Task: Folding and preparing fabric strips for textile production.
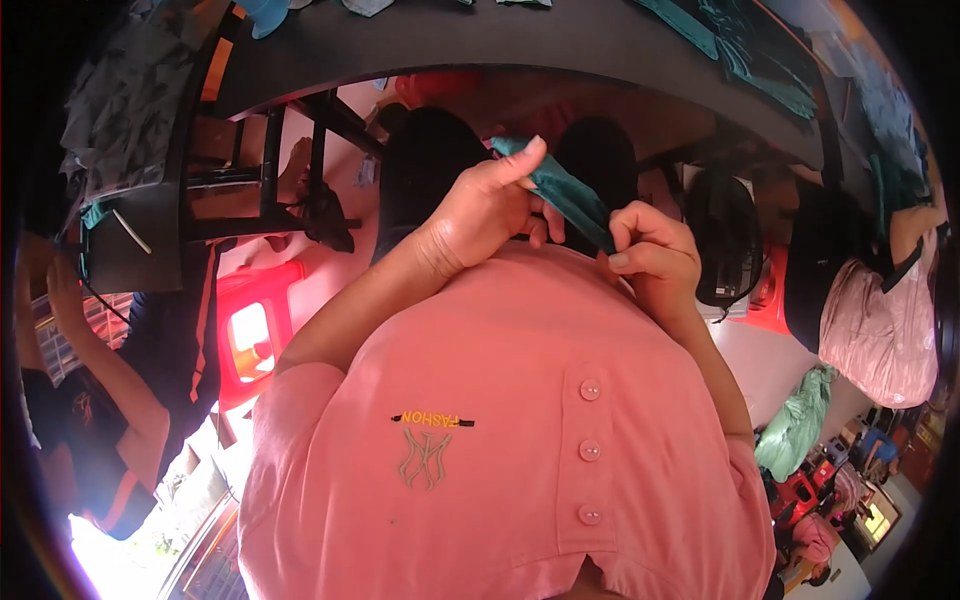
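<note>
A narrow teal fabric piece (568, 196) stretches slantwise between my two hands, above my dark-clad lap. My left hand (490, 200) holds its far end, the thumb lying along the top and the other fingers curled beneath. At the near end, the fingertips of my right hand (655, 250) are pinched together on the cloth. The part of the strip inside the left hand's grip is hidden. A small pinkish bit shows beside the far end, too small to make out.
A dark table (480, 45) curves across the front, with teal fabric strips (740, 60) at its right and a grey cloth pile (130, 110) at left. Red stools (255, 335) stand on the floor. Co-workers sit on both sides. A green bag (795, 425) lies at right.
</note>
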Demonstrator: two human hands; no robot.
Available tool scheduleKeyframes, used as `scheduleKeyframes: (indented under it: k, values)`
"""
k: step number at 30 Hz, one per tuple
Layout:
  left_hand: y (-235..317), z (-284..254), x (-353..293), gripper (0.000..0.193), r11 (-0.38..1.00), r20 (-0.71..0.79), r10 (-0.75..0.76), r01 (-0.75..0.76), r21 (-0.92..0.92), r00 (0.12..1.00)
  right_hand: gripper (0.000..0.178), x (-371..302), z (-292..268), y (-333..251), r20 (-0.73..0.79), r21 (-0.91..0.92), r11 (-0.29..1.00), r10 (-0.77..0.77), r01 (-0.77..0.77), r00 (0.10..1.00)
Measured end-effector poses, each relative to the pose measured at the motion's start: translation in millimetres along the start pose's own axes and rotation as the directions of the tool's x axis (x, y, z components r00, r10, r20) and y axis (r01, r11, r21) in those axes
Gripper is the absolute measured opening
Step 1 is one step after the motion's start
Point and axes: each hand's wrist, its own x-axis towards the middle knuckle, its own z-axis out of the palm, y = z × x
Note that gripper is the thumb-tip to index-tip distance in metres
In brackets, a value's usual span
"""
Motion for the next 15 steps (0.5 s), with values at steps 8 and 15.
scheduleKeyframes:
  k: [8,15]
  values:
    - [-8,7,-9,0.041,0.788,0.031,0.207,-0.185,0.587,0.978,0.027,29,-5,-11,-0.136,-0.249,0.967,-0.086,0.050,0.987]
    - [-12,21,-8,0.012,0.822,0.199,0.209,-0.282,0.494,0.957,0.040,75,15,-5,0.121,0.077,0.991,0.099,-0.109,0.988]
